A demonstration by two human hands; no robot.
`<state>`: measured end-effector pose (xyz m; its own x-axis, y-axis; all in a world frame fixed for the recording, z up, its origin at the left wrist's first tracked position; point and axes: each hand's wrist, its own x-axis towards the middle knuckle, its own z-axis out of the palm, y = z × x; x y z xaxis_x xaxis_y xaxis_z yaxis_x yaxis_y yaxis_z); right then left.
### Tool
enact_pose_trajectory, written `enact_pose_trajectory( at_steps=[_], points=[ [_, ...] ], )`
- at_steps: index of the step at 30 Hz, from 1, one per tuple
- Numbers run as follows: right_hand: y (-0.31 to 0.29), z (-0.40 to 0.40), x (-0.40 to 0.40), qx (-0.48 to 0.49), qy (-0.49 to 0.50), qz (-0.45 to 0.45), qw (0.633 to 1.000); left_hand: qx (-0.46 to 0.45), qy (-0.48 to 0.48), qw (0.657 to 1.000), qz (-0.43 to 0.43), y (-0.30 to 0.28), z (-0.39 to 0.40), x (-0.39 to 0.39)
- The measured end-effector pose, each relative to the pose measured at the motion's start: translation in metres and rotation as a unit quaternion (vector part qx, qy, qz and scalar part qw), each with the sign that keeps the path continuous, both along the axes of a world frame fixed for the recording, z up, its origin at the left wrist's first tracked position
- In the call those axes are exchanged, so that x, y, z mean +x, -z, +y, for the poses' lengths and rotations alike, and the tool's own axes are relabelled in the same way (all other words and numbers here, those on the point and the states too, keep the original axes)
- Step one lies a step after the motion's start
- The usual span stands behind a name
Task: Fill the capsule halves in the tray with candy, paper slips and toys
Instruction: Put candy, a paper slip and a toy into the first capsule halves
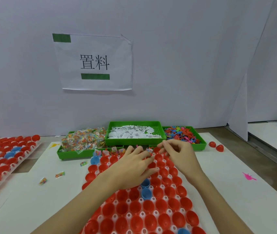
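So I have both hands at the far row of the tray (pixel 153 212), where the red capsule halves (pixel 158 157) sit mouth up in white sockets. My left hand (pixel 135 162) lies over the cups with its fingers loosely bent, the tips touching a small candy packet (pixel 149 150) at the top row; I cannot tell whether it truly pinches it. My right hand (pixel 179 153) is curled, thumb and forefinger nipped together over the same spot, though what it grips is too small to make out. A few far cups to the left already carry packets (pixel 97 152); the near rows look bare.

To do this well, I judge I should seat one packet fully inside each cup, not perched on the rim, and work along the row so none gets skipped. The candy bin (pixel 83 141), the slip bin (pixel 134 133) and the toy bin (pixel 183 135) stand just beyond the tray, so reaches stay short. Stray packets (pixel 60 174) lie on the white board to the left.
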<state>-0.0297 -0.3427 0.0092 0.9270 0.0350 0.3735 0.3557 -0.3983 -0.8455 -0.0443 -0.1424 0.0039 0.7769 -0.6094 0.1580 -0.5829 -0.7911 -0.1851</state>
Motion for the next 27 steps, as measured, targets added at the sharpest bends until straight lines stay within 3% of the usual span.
enact_pose_trajectory(
  at_steps=[5, 9, 13, 17, 21, 27],
  points=[
    [0.001, 0.004, -0.011, 0.079, -0.027, 0.006, 0.996, -0.164, -0.029, 0.985, -0.044, 0.003, 0.016, -0.008],
    [-0.001, 0.007, -0.017, 0.091, -0.051, 0.003, 0.995, -0.311, -0.184, 0.926, -0.112, 0.003, 0.055, 0.007],
    [-0.001, 0.010, -0.020, 0.086, -0.053, 0.001, 0.995, -0.215, -0.323, 0.918, -0.083, 0.000, 0.109, 0.030],
    [0.000, 0.012, -0.020, 0.072, -0.042, -0.001, 0.997, -0.113, -0.303, 0.943, -0.075, -0.002, 0.135, 0.037],
    [0.002, 0.014, -0.021, 0.052, -0.036, 0.003, 0.998, -0.128, -0.268, 0.952, -0.073, -0.003, 0.139, 0.037],
    [0.003, 0.015, -0.022, 0.040, -0.031, 0.004, 0.999, -0.194, -0.259, 0.938, -0.123, 0.005, 0.136, 0.033]
  ],
)
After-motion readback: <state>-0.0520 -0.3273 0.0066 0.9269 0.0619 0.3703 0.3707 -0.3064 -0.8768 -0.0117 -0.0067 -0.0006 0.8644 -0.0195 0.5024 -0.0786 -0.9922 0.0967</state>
